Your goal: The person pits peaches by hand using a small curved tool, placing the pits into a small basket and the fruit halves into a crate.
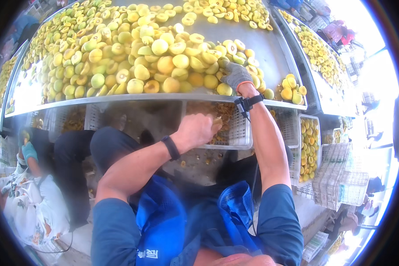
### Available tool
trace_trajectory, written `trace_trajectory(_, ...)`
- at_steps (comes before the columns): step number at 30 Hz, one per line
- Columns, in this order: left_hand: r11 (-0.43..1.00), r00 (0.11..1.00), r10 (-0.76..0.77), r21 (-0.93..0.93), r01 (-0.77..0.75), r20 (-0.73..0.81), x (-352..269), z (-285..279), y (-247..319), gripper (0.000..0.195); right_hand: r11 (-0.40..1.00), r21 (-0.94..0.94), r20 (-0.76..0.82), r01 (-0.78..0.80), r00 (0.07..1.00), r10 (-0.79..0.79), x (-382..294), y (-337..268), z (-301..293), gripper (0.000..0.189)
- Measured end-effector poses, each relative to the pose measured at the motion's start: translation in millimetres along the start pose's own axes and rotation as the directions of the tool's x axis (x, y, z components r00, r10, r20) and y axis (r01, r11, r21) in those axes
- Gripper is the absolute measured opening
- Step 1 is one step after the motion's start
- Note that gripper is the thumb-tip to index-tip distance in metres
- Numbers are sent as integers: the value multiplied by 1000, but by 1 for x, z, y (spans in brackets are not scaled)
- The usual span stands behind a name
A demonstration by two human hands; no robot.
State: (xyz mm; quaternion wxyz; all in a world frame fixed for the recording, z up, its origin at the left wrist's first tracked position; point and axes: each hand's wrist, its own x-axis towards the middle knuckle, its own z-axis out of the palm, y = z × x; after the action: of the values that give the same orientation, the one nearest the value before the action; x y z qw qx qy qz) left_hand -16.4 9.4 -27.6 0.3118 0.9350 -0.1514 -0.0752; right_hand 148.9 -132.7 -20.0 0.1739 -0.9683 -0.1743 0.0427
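Halved yellow-green fruits, probably apricots or plums, with some whole-looking ones (166, 65), lie heaped on a metal-topped table (249, 40). My right hand (236, 75), in a grey knitted glove with an orange cuff, reaches into the heap's right part; its fingertips are partly hidden among fruits. My left hand (197, 130) is bare and closed around a small tan object (216, 125), too blurred to name, in front of the table's edge. Below that hand is a white plastic crate (241, 133) holding brownish fruit scraps or pits (223, 114).
A few fruits (291, 88) lie at the table's right corner. Beyond stands another fruit-covered table (332, 88). Right of me are a crate of fruit (308, 149) and stacked crates (332, 176). A co-worker's teal-gloved hand (29, 151) is at far left.
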Motion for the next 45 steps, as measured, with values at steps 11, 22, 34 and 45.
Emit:
trace_trajectory(11, 1000, 1000, -27, -10, 27, -16, -4, -10, -6, 39, 938, -300, -10, -173, 984, 178, 7, -20, -2, 29)
trace_trajectory(22, 947, 967, -84, -321, 2, -239, 2, -10, -9, 40, 826, 557, -255, 87, 964, 70, -39, -8, 10, 37)
trace_trajectory(34, 753, 980, -118, -658, -15, -158, 9, -10, 7, 32, 649, 753, -144, 107, 990, 4, -104, -23, -1, 46)
trace_trajectory(45, 865, 966, -84, -498, -51, -245, 8, -1, 18, 34, 833, 448, -386, 324, 911, -147, -120, -27, -1, 53)
